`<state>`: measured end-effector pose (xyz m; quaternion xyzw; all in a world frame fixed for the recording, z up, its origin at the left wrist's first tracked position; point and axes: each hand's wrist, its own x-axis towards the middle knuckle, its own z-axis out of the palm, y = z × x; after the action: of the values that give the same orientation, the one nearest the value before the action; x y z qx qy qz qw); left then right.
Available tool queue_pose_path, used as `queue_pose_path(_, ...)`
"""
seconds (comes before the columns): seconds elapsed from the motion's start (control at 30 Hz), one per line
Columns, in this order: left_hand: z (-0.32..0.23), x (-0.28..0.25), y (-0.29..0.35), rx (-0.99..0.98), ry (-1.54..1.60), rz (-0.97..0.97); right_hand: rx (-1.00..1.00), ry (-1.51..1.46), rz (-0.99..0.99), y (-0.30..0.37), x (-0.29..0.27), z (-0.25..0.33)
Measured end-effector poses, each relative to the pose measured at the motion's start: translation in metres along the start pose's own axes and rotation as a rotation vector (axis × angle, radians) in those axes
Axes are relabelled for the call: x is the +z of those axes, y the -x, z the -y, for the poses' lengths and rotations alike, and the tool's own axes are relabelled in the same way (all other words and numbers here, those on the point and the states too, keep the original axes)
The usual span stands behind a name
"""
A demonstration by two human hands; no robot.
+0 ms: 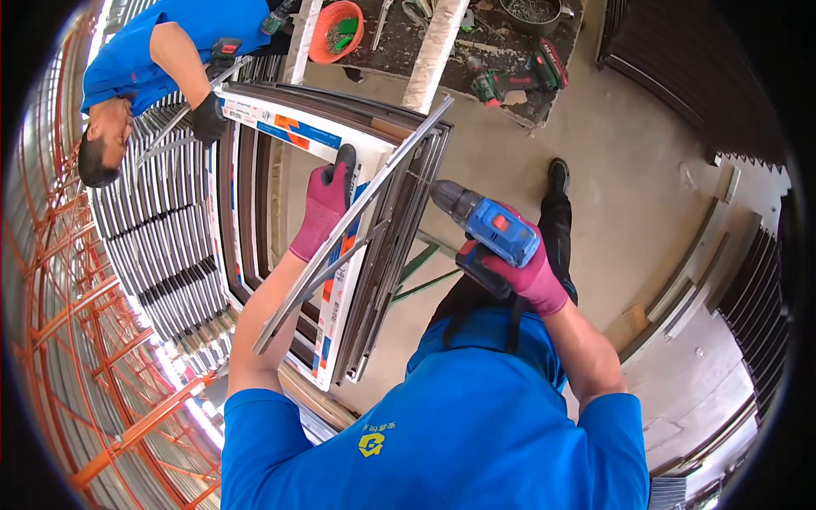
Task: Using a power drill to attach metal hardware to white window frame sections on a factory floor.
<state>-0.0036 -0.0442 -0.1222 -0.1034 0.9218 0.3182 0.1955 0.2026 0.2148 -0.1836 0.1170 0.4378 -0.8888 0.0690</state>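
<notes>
Blue drill (501, 231) just right of the stacked frames (334, 336), chuck angled toward them. My right grip (529, 274) is closed around its handle. My left grip (325, 204) is at the top frame's inner corner (how tight, I cannot tell), beside a slanting metal bar (374, 194). Co-worker's dark glove (208, 117) at the far-left corner. Beyond: tabletop (395, 58), orange basket (320, 44), second drill (510, 82).

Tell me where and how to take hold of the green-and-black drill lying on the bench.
Best gripped, I think, around the handle of the green-and-black drill, between body and battery, coming from above: it lies on its side on the bench, so the handle's flank faces up. The right hand holds the blue drill.
</notes>
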Motion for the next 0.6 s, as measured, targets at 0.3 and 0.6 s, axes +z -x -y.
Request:
queue_pose_path(0.3, -0.005, 0.004, 0.006, 0.084, 0.022, -0.099, 0.003, -0.056, 0.000, -0.002, 0.000, -0.015)
queue_pose_path(0.6, -0.020, 0.003, 0.016, 0.266, -0.088, -0.036, 0.003, -0.074, 0.011, -0.008, -0.002, -0.018)
